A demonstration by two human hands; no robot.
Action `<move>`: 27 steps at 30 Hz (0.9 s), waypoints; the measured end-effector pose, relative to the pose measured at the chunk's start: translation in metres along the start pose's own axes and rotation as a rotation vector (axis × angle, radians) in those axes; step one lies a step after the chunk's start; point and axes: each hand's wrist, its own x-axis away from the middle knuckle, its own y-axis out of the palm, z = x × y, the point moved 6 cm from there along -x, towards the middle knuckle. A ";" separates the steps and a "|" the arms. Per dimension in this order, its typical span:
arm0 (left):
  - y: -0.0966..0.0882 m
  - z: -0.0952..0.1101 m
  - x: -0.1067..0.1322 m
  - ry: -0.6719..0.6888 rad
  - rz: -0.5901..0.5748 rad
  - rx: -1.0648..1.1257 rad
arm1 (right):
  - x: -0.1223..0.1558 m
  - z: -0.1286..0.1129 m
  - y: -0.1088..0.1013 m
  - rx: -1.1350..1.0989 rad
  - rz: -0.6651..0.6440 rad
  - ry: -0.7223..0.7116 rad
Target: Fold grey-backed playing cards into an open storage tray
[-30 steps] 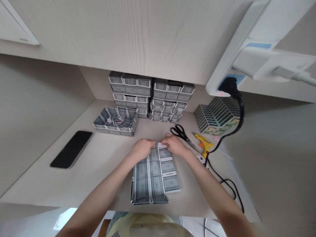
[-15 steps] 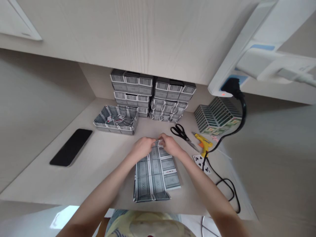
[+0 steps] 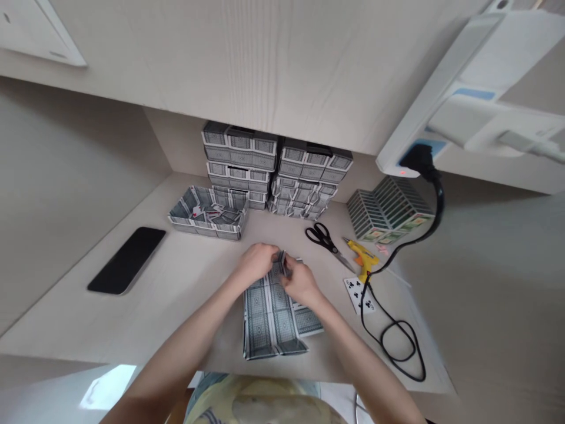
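Note:
A panel of joined playing cards (image 3: 259, 321), grey-patterned backs up, lies on the desk in front of me, its near edge folded upward. At its far edge my left hand (image 3: 259, 261) is closed with fingers bent around the corner; the fingertips are partly hidden. My right hand (image 3: 301, 281) pinches a raised card flap at the same far end, thumb and fingers together. Part of the panel's right side is covered by that hand. Black-handled scissors (image 3: 325, 240) and a yellow glue gun (image 3: 364, 257) lie to the right.
An open card box (image 3: 205, 227) holding loose cards stands behind left, near stacked card boxes (image 3: 241, 156). A phone (image 3: 128, 259) lies at left. Card blocks (image 3: 388, 209), a clubs card (image 3: 354, 290) and a looped black cable (image 3: 417, 347) occupy the right; a power strip (image 3: 424, 112) hangs above.
My right hand has shifted slightly down and toward me, and the far flap now stands up between my hands. My left hand stays almost where it was. The view has shifted a little.

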 end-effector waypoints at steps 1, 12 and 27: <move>0.000 0.000 0.000 0.015 0.005 0.005 | 0.002 -0.003 0.003 0.011 0.003 0.017; -0.003 0.005 0.007 0.073 -0.042 0.100 | 0.007 -0.023 0.032 -0.204 0.008 0.167; -0.004 0.012 0.006 0.107 -0.005 0.027 | -0.036 0.047 -0.001 -0.377 0.088 0.090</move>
